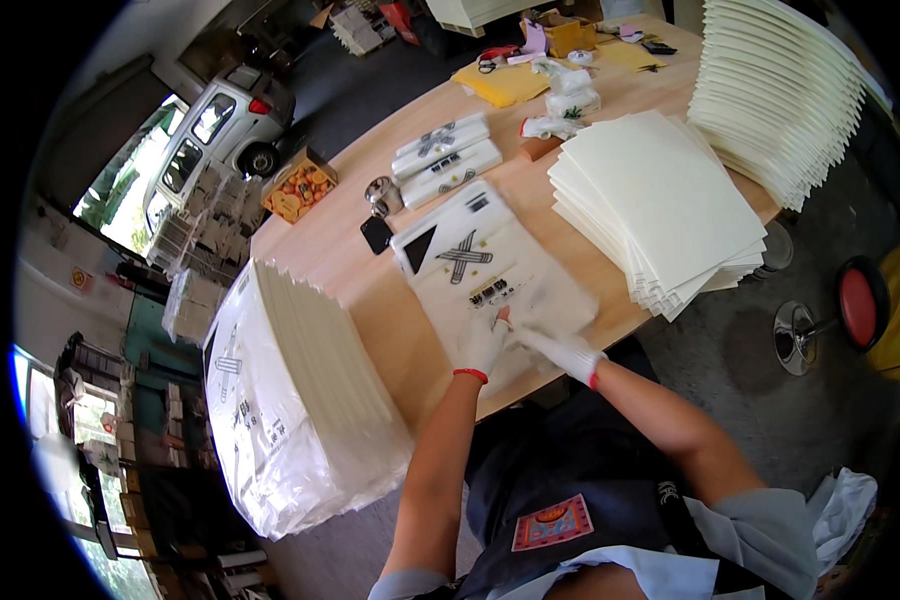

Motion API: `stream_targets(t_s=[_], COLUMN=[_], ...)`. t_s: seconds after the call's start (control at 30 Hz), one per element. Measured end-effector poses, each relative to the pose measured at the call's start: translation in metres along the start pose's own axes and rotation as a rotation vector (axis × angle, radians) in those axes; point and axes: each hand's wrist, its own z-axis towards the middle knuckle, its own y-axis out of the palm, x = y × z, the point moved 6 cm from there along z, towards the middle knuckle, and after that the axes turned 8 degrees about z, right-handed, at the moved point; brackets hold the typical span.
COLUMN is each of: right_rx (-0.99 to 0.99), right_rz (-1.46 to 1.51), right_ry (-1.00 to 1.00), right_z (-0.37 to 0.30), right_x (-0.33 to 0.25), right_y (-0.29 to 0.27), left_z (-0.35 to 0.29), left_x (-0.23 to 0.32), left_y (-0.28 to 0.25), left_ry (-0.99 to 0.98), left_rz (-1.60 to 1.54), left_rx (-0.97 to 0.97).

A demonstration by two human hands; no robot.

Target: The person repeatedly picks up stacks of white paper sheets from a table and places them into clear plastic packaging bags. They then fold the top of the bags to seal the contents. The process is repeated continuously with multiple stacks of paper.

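Observation:
A flat stack of clear plastic bags (540, 270) with a black pencil print lies in front of me at the table's near edge. My left hand (484, 342), in a white glove with a red cuff and a bare fingertip, is closed on the near end of the top plastic bag. My right hand (564, 352), gloved alike, reaches in from the right over the same end, close beside the left. Its fingers point left and are smeared by motion. The bag's near edge is blurred beneath both hands.
A tilted stack of cream sheets (660, 200) stands right, with a taller stack (780, 90) behind. Bagged sheets (270, 400) stand left. Rolled bags (445, 155), a phone (375, 235), a metal cup (382, 195) and an orange-patterned box (300, 188) lie farther off. A stool (860, 305) stands right.

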Motion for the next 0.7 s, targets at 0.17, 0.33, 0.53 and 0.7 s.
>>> stream_targets(t_s=[0.17,0.33,0.53,0.7], right_rx=[0.296,0.025,0.138,0.215], right_rz=[-0.577,-0.561,-0.152,-0.482], right_ry=[-0.34,0.232,-0.569,-0.519], right_z=[0.056,-0.004,-0.038,-0.035], right_x=[-0.005,0.003,-0.061,-0.018], right_y=[-0.037,-0.084,-0.041,-0.028], left_z=[0.023,0.0,-0.054,-0.132], left_x=[0.018,0.06,0.166,0.241], left_y=[-0.045,-0.083,-0.014,-0.002], left_ry=[0.077,0.008,0.412,0.783], left_rz=[-0.704,-1.126,-0.117,-0.044], left_rx=[0.237,0.115,0.04,0.013])
